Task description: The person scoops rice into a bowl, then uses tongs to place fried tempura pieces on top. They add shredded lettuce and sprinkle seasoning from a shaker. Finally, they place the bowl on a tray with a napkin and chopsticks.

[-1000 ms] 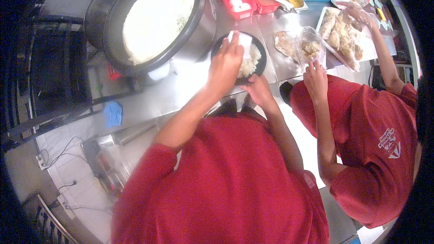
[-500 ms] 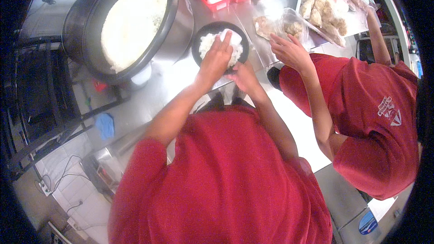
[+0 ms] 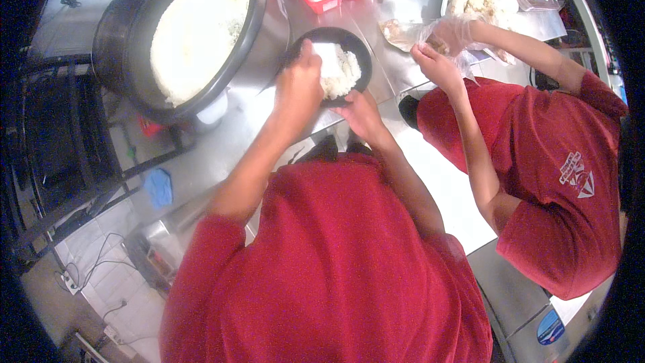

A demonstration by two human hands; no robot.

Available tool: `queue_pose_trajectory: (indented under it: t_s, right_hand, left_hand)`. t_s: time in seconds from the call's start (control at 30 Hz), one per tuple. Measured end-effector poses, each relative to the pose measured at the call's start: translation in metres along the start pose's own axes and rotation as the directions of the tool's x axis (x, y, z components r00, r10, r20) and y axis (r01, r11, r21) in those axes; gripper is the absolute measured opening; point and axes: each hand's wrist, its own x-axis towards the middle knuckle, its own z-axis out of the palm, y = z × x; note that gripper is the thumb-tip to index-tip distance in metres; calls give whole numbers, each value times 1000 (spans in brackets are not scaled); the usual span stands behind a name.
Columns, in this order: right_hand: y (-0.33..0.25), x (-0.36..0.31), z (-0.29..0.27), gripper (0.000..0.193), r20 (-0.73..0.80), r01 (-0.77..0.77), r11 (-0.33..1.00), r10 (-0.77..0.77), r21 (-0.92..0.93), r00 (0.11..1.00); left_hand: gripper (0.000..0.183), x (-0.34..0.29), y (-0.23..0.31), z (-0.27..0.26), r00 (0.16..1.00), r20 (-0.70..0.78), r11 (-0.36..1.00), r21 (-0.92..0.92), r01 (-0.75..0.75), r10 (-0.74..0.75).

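A black bowl of rice (image 3: pixel 339 67) is steadied near the steel counter's (image 3: pixel 228 141) front edge by the right hand (image 3: pixel 361 111), curled under its rim. The left hand (image 3: pixel 300 84) is closed on a white rice paddle (image 3: pixel 328 60), pressed flat onto the rice, just beside the large rice cooker (image 3: pixel 195 33).

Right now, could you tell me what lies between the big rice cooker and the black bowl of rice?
In the head view, only bare steel counter separates the rice cooker from the black bowl; the left hand reaches over the bowl's near side.

hands (image 3: pixel 299 87) on rice bowl (image 3: pixel 349 50), rice cooker (image 3: pixel 195 33)
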Motion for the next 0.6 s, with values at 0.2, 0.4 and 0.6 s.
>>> queue_pose_trajectory:
  t_s: [0.2,0.4,0.6]
  right_hand:
    - [-1,-11,18,43,-98,52,996,-45,66,994]
    - [0,-9,16,41,-51,34,998,-31,53,998]
    - [42,33,-51,39,106,259,761,-244,-595,964]
  left_hand:
    - [22,-11,3,-14,998,-27,997,-45,-55,54]
    - [16,-8,0,-11,984,113,983,108,-147,135]
    - [19,-10,9,4,965,130,926,276,-258,230]
